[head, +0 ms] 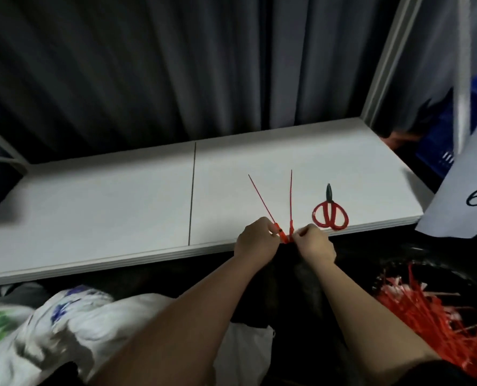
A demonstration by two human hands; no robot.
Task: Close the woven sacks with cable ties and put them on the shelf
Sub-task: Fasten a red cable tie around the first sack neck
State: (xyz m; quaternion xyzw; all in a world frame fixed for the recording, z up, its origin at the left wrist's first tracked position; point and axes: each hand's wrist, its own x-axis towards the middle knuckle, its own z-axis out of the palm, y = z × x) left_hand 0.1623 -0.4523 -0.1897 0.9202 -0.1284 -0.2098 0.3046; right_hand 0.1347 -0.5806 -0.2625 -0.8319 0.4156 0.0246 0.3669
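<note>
Both hands, L hand & R hand, pinching red cable ties; more ties in dark tub.

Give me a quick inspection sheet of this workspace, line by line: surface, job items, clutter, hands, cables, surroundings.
Surface: white shelf board, a dark seam line across it.
Job's things: two red cable ties held at the shelf's front edge, tails pointing away; heap of spare red ties lower right; white printed sacks lower left.
Clutter: red-handled scissors lying closed on the shelf, right of the hands.
Grippers: left hand and right hand both pinch the ties.
Cables: nothing seen.
Surroundings: grey curtain behind; paper sign and blue crate at right.
</note>
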